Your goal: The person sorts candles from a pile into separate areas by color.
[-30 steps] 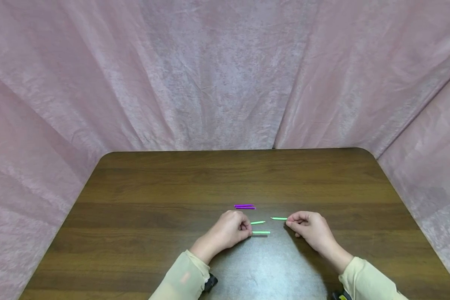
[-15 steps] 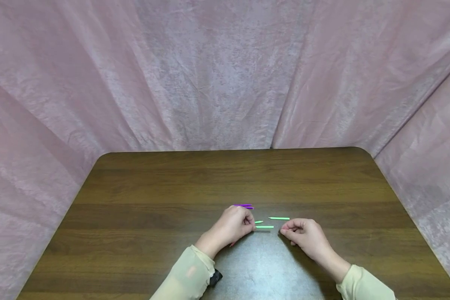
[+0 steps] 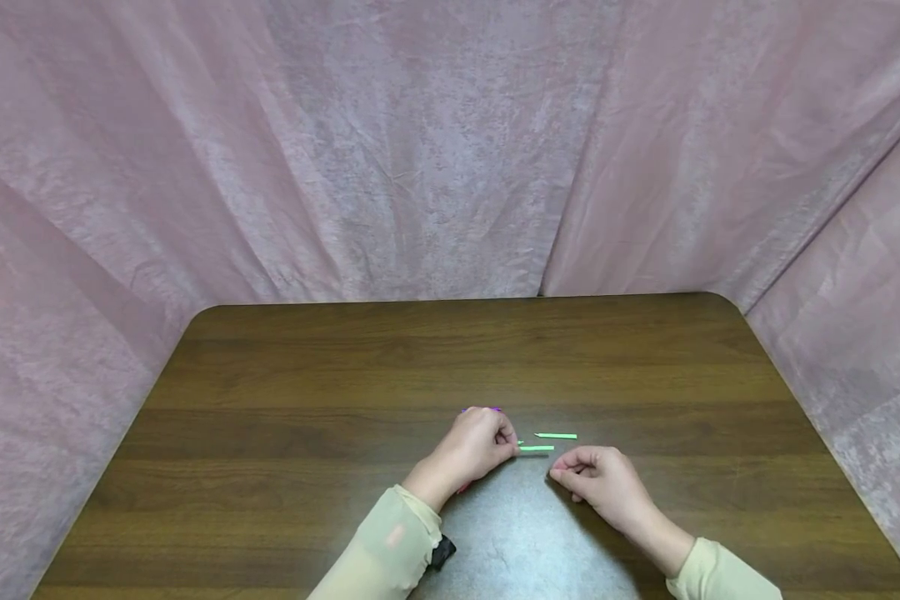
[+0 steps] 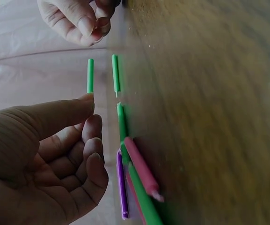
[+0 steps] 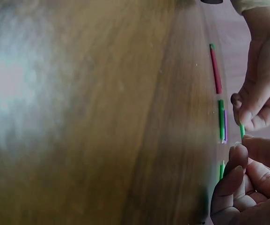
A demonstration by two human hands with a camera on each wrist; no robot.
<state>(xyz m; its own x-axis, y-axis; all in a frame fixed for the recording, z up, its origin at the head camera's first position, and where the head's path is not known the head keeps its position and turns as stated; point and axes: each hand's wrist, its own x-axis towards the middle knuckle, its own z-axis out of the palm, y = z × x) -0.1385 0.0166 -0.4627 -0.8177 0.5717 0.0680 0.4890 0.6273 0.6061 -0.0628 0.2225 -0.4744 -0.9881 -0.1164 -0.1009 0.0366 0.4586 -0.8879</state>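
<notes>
My left hand (image 3: 471,443) pinches a thin green candle (image 3: 537,448) between thumb and fingertips, lifted off the table with its free end toward the right. Just right of that end is my right hand (image 3: 602,485), fingers loosely curled, with nothing visible between them. A second green candle (image 3: 557,436) lies beyond the held one, its wick pointing left. Another green candle (image 4: 121,119) lies in line with it, mostly covered by my left hand in the head view. Purple candles (image 3: 497,409) also show only partly there.
In the left wrist view a pink candle (image 4: 142,166), a purple candle (image 4: 122,187) and one more green candle (image 4: 145,199) lie below the left hand. The brown wooden table (image 3: 330,358) ends at a pink curtain (image 3: 420,167).
My right hand has let go of the far green candle and drawn back toward me. My left hand has carried its green candle rightward and away, now covering most of the purple candles.
</notes>
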